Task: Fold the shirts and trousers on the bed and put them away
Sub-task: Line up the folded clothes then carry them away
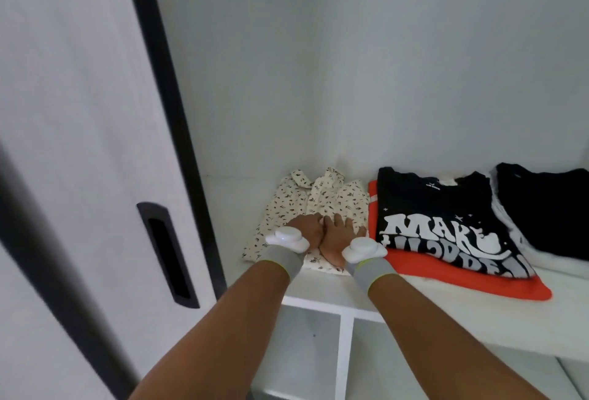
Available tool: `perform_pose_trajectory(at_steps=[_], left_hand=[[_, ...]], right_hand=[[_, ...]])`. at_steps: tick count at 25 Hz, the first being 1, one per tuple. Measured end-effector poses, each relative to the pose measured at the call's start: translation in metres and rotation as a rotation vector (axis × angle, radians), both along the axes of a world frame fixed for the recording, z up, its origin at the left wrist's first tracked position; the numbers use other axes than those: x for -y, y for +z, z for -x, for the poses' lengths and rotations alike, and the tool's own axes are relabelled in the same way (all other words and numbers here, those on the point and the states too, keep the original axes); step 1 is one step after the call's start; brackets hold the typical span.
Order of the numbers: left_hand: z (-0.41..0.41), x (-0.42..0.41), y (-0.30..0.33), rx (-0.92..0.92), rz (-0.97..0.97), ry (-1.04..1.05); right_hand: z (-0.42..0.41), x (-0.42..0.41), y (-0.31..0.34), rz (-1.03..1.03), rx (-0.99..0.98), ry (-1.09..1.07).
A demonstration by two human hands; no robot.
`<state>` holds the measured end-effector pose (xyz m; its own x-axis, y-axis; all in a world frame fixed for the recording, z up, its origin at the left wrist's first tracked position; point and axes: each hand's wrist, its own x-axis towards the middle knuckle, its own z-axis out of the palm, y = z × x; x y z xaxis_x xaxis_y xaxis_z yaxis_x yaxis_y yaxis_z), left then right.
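I have both hands down on the print shirt point(306, 208), which lies folded on the shelf point(446, 310) of the wardrobe, at the shelf's left end. My left hand point(307, 229) and right hand point(338, 237) sit side by side, touching each other at the thumbs, on the near half of that shirt. The fingers look laid fairly flat on the cloth, pressing rather than gripping, though the wrist sensors hide part of each hand, so I can't be sure of the thumbs.

The shirt's long axis runs away from me, collar toward the back wall, hem at the shelf's front edge. It lies straight ahead of both hands and under them, so neither hand is nearer; the left covers the left half, the right covers the right half.

Just right of the print shirt is the black tee point(446, 218) with white lettering, stacked on an orange garment point(471, 278); the print shirt's right edge touches or nearly touches that stack. Further right is a dark pile point(548, 208). Left of the print shirt the shelf is bare up to the sliding door point(95, 144).

I judge this shirt as good as put away: what remains is to smooth it, perhaps nudge it back, then lift both hands straight off without dragging the fold open.
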<state>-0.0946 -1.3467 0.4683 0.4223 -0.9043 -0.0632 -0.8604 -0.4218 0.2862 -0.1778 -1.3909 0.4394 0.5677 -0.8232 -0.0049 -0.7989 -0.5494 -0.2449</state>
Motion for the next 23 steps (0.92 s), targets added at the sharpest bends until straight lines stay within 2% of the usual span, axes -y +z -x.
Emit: perform_pose_trajectory(at_steps=[3, 5, 8, 11, 13, 16, 18, 23], left_hand=[[0.018, -0.028, 0.01, -0.03, 0.062, -0.053], [0.034, -0.04, 0.027, -0.1, 0.281, -0.1], [0.053, -0.076, 0.05, -0.115, 0.671, -0.229], [0.07, -0.111, 0.064, -0.028, 0.883, -0.449], [0.056, -0.136, 0.07, 0.066, 1.067, -0.503], [0.036, -0.174, 0.069, 0.152, 1.201, -0.429], [0.016, -0.199, 0.067, 0.064, 1.299, -0.382], [-0.023, -0.243, 0.037, -0.082, 1.499, -0.167]], right_hand=[[0.017, -0.032, 0.014, 0.051, 0.095, -0.035], [0.024, -0.037, 0.036, 0.14, 0.136, -0.042], [0.038, -0.059, 0.064, 0.547, 0.215, -0.167], [0.05, -0.099, 0.072, 0.649, 0.244, -0.171], [0.046, -0.133, 0.079, 0.817, 0.268, -0.185], [0.03, -0.168, 0.089, 1.01, 0.278, -0.15], [0.012, -0.191, 0.094, 1.095, 0.31, -0.059], [-0.022, -0.235, 0.104, 1.294, 0.249, 0.341]])
